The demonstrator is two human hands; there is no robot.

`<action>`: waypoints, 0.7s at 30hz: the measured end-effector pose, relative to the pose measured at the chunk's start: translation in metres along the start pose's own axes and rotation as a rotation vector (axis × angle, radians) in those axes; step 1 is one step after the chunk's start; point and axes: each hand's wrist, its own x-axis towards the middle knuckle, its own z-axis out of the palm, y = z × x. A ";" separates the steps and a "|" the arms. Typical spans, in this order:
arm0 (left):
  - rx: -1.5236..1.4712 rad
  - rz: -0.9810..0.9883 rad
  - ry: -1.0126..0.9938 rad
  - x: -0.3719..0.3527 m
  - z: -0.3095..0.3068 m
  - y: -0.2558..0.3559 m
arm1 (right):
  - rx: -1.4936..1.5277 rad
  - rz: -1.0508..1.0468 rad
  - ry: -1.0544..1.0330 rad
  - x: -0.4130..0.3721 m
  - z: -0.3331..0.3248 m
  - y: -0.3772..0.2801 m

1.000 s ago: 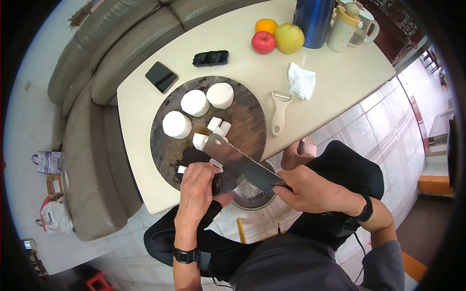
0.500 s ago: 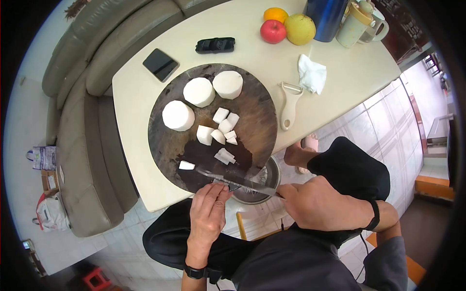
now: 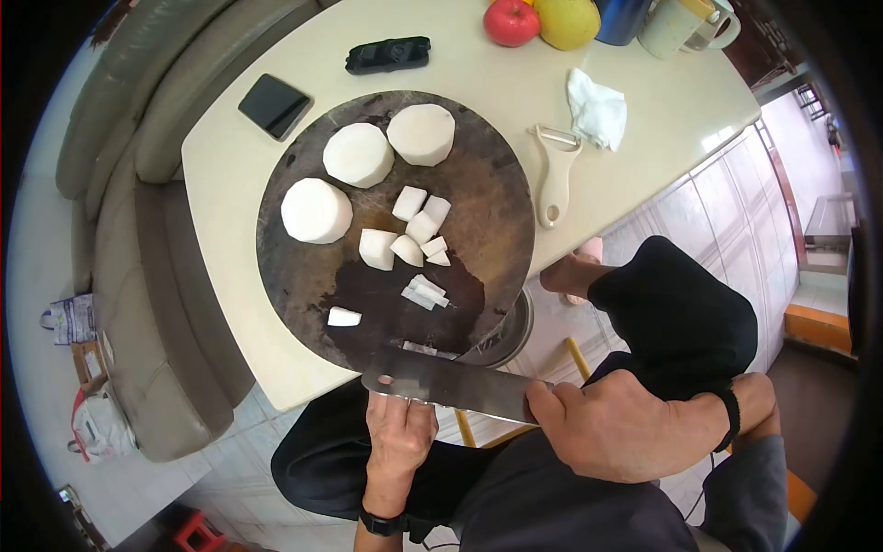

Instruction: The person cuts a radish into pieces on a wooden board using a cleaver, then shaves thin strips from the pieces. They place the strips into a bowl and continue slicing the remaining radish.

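As cleaver covers left hand, fingertips hidden, bowl under board

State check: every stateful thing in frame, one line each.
cleaver: gripped by right hand, blade flat, off the board
left hand: under the blade, grip hidden
cutting board: wet dark patch near front
radish rounds: three, uncut
radish pieces: cut, scattered mid-board
peeler: lying unheld on table
phone: screen dark

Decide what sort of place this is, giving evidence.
Probably a home living room used for food prep: a sofa beside the table, a chopping board with cut white vegetable, a knife in the right hand.
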 end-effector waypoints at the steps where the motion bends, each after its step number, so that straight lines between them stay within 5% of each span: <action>1: -0.010 -0.007 -0.012 -0.001 0.000 -0.001 | -0.009 -0.017 0.004 0.000 -0.001 0.000; 21: -0.002 -0.026 0.060 -0.002 0.007 0.001 | 0.128 0.025 -0.033 0.016 -0.003 0.003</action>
